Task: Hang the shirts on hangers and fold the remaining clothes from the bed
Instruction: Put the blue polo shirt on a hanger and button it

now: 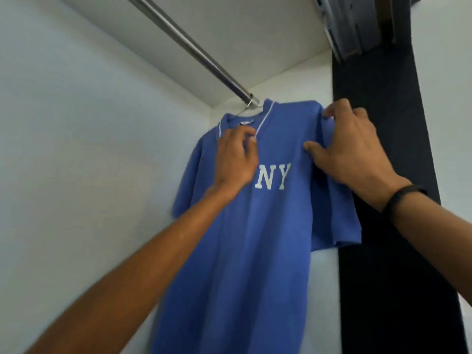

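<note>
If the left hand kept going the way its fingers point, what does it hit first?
The left hand is already on the blue shirt at the collar; beyond lies the hanger hook on the rod, though depth is unclear.

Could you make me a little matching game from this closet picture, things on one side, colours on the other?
Things:
1. shirt
2. closet rod
3. wristband
4. letters NY

Colours:
A. black
B. white
C. blue
D. silver metal

Pairs: 1-C, 2-D, 3-A, 4-B. The left hand and right hand both hold the shirt, which hangs from the rod.
</note>
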Tool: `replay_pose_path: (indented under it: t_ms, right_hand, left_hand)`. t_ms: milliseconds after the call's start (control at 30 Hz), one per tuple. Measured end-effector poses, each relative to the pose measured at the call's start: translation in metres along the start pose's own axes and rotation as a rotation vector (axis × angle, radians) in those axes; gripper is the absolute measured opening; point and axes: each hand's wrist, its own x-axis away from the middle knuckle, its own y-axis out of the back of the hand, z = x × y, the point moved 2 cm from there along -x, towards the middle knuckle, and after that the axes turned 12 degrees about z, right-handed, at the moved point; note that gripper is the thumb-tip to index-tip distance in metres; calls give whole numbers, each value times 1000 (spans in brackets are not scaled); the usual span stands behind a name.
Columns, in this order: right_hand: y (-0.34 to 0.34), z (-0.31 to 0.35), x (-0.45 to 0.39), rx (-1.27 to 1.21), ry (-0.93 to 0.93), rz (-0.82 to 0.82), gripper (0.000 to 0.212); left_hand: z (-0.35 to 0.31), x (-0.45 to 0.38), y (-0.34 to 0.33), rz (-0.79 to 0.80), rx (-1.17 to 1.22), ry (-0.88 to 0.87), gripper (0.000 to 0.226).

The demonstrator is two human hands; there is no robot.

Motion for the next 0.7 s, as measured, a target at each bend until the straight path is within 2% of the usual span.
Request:
replay_pose_path:
  t_ms: [33, 100, 133, 200, 267, 367, 500, 567, 600, 633, 700]
  right_hand:
    - [-1, -4, 19, 43, -30, 1, 55]
    - [-4, -14, 47, 144, -103, -2, 43]
    - [-7, -19, 55, 164, -124, -16, 33]
    - [-9, -25, 58, 137, -110, -50, 17]
    - [-10, -28, 52, 27, -83, -66, 12]
    - [-7, -21, 38, -136, -114, -35, 8]
    - [-1, -5, 32, -567, -326, 100, 67]
    - [-4, 0, 36, -528, -329, 195, 75]
    - [-8, 2, 40, -479, -304, 238, 70]
    - [-14, 1, 45, -442, -266, 267, 55]
    - [-31, -5, 56, -387, -218, 293, 15]
  left_hand:
    - [-22, 27, 1, 48, 34, -16, 34]
    - [-62, 77, 1, 217, 50, 107, 62]
    - [-74, 97, -4, 303, 13, 190, 65]
    - [-84, 125, -15, 442, -69, 327, 57]
    - [-85, 137, -21, 449, -8, 322, 44]
    - [-95, 140, -22, 345, 226, 246, 38]
    - [-103, 137, -21, 397, 506, 221, 36]
    - [-100, 141, -20, 455, 575, 215, 30]
    - [-98, 147, -20, 471, 606, 198, 26]
    - [-93, 153, -20, 449, 625, 178, 19]
    - [-67, 173, -16, 248, 545, 143, 9]
